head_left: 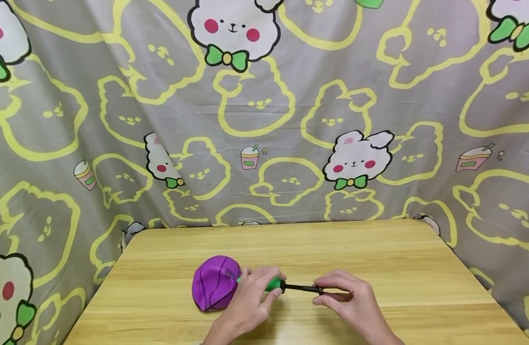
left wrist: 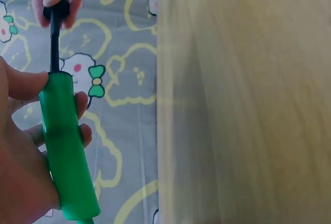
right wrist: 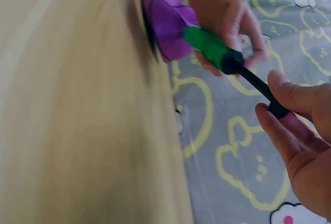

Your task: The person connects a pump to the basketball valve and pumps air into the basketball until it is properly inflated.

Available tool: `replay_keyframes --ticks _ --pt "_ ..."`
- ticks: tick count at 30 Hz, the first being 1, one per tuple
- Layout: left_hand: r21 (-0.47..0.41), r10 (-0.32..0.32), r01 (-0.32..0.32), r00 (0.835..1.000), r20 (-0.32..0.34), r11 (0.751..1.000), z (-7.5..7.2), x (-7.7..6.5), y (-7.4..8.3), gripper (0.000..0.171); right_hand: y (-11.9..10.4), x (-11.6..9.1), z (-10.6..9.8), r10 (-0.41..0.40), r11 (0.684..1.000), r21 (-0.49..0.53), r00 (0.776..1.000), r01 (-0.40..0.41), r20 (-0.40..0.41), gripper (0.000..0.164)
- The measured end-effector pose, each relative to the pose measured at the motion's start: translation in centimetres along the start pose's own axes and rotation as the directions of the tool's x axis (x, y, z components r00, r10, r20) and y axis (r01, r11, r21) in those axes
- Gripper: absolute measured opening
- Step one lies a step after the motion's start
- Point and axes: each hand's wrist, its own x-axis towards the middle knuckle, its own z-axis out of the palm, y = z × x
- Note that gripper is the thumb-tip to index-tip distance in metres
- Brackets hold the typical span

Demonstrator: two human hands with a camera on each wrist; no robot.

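Observation:
A small green hand pump [left wrist: 64, 146] with a black plunger rod lies level above the wooden table. My left hand [head_left: 251, 297] grips its green barrel, fingers wrapped round it in the left wrist view. At the far end my right hand [head_left: 355, 299] pinches the black plunger knob [right wrist: 278, 110] between thumb and fingers. The rod [head_left: 300, 287] is drawn out of the barrel. To the left, a purple ball [head_left: 214, 282] with black lines sits on the table, partly deflated and creased. The pump's tip meets the ball's right side; the exact joint is hidden behind my left hand.
The light wooden table [head_left: 376, 249] spreads under both hands, its far edge close to the curtain. A grey curtain [head_left: 281, 124] with yellow outlines and white cartoon animals hangs behind and on both sides.

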Motion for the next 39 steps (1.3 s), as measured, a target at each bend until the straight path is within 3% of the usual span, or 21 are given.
replay_keyframes --ticks 13,17,25,32,39 --pt "0.044 0.056 -0.055 0.998 -0.016 0.998 1.0 -0.1 0.5 0.015 1.9 0.1 3.9 -0.086 0.995 0.041 0.996 0.086 -0.018 0.031" --pt "0.034 0.067 -0.067 0.998 -0.011 0.997 1.0 -0.1 0.5 0.013 1.4 0.3 4.0 -0.055 0.998 0.027 0.998 0.055 0.025 0.027" --pt "-0.012 0.051 -0.051 0.999 0.005 0.999 0.4 0.0 0.3 0.016 -0.9 1.2 1.3 0.049 0.999 -0.029 0.987 -0.045 0.153 0.021" --pt "-0.027 0.024 -0.025 1.000 -0.012 0.999 0.2 0.1 -0.1 0.021 -2.3 1.3 -1.9 0.128 0.992 -0.034 0.977 -0.124 0.170 0.022" --pt "-0.009 -0.005 0.005 0.999 -0.039 1.000 -0.4 0.1 -0.5 0.025 -2.3 0.9 -3.5 0.060 0.998 0.027 0.987 -0.065 0.151 0.027"
